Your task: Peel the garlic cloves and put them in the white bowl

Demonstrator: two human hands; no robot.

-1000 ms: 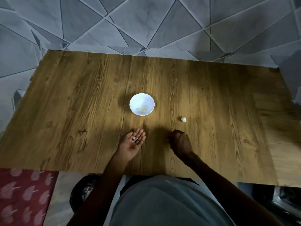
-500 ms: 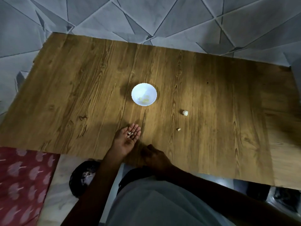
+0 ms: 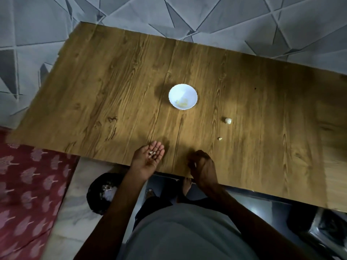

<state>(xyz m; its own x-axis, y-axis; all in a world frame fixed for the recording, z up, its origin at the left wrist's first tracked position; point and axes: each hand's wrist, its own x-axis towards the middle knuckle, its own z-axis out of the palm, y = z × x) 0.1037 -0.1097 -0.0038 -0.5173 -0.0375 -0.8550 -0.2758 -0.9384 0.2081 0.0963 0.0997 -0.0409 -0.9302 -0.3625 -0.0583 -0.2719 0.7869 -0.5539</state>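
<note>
**Right hand back at the near edge**

Since a second ago, my right hand has drawn back from beside the garlic clove to the near edge of the counter. A small scrap now lies bare where the hand had been. That hand sits knuckles up, its wrist over the counter's edge and its fingers curled under. Whether they pinch anything I cannot tell.

My left hand lies palm up just to its left, fingers straight and together, pointing away from me. It cradles a few pale bits near the base of the fingers.

The garlic clove rests alone on the counter, to the right of the white bowl and nearer to me, well apart from both hands. Yellowish peeled cloves lie in the bottom of the bowl. On the floor by my left forearm stands a black bin with pale scraps inside.
</note>
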